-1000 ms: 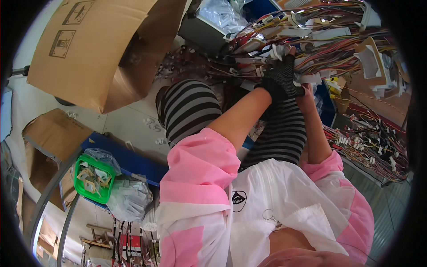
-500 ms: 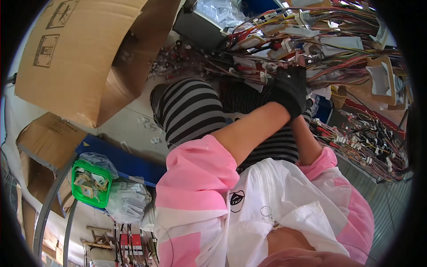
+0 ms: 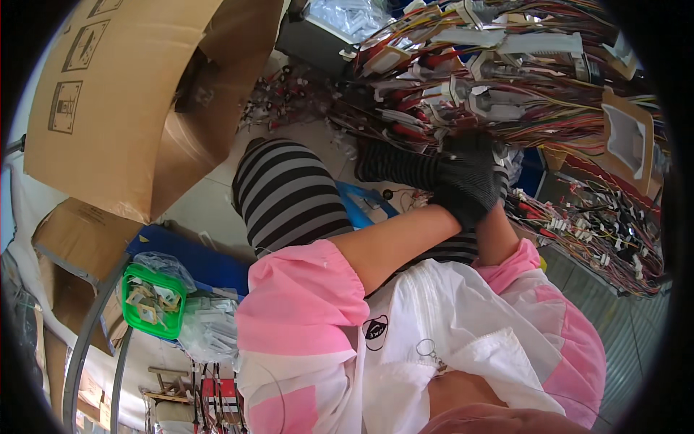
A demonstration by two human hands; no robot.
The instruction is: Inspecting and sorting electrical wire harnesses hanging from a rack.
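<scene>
My left hand (image 3: 468,177), in a black knit glove, reaches to the near edge of a big heap of wire harnesses (image 3: 506,134) with white connectors. Its fingers point away from me and blur into the dark wires, so their grip does not show. My right hand lies behind the left one and is almost wholly hidden; only its forearm (image 3: 499,235) shows plainly, crossing under the left wrist. Close by the hands are red, yellow and black wires and a clear plastic piece (image 3: 515,163). Striped trouser legs (image 3: 293,195) are below.
A large open cardboard box (image 3: 108,108) stands at the upper left, above a smaller carton (image 3: 83,235). A green basket (image 3: 134,318) of small parts sits by clear plastic bags (image 3: 210,329). More harnesses (image 3: 600,231) lie at right. A blue strip (image 3: 361,206) is between my legs.
My left hand has drawn back toward me from the harness heap, and its glove now covers the right hand. My knee has shifted left, and a blue strip has come into sight.
</scene>
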